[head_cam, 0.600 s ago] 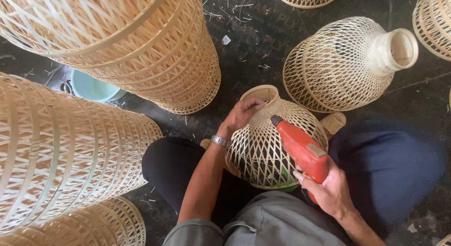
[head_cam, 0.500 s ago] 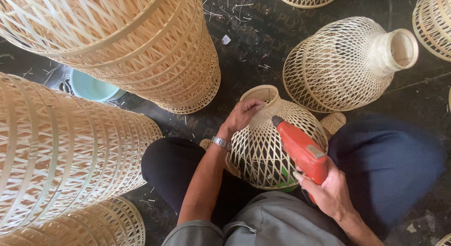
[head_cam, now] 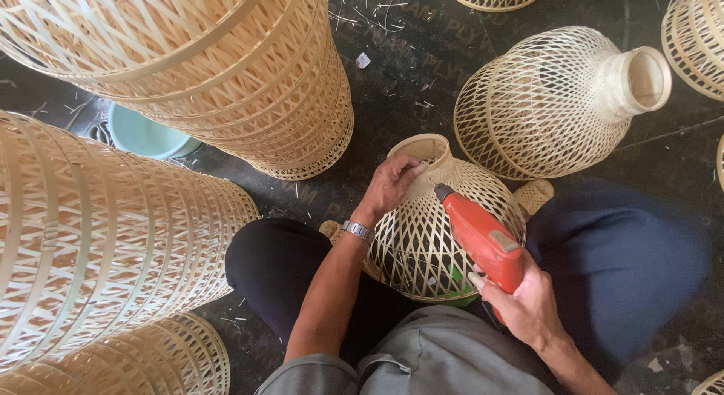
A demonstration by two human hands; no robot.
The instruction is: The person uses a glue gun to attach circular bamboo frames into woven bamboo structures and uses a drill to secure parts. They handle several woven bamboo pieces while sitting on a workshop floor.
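Note:
A woven bamboo lampshade (head_cam: 434, 236) with a narrow open neck rests between my knees on the dark floor. My left hand (head_cam: 391, 185) grips its neck; a metal watch sits on that wrist. My right hand (head_cam: 526, 304) holds a red power drill (head_cam: 481, 233), whose tip points at the shoulder of the shade just below the neck, close to my left fingers. Whether the tip touches the weave cannot be told.
A tall stack of woven shades (head_cam: 249, 78) stands at the upper left and another big stack (head_cam: 98, 244) at the left. A finished shade (head_cam: 550, 101) lies on its side behind. A pale blue bowl (head_cam: 143, 135) sits by the stacks. Bamboo slivers litter the floor.
The drill has shifted slightly along the shade's shoulder; my left hand stays on the neck.

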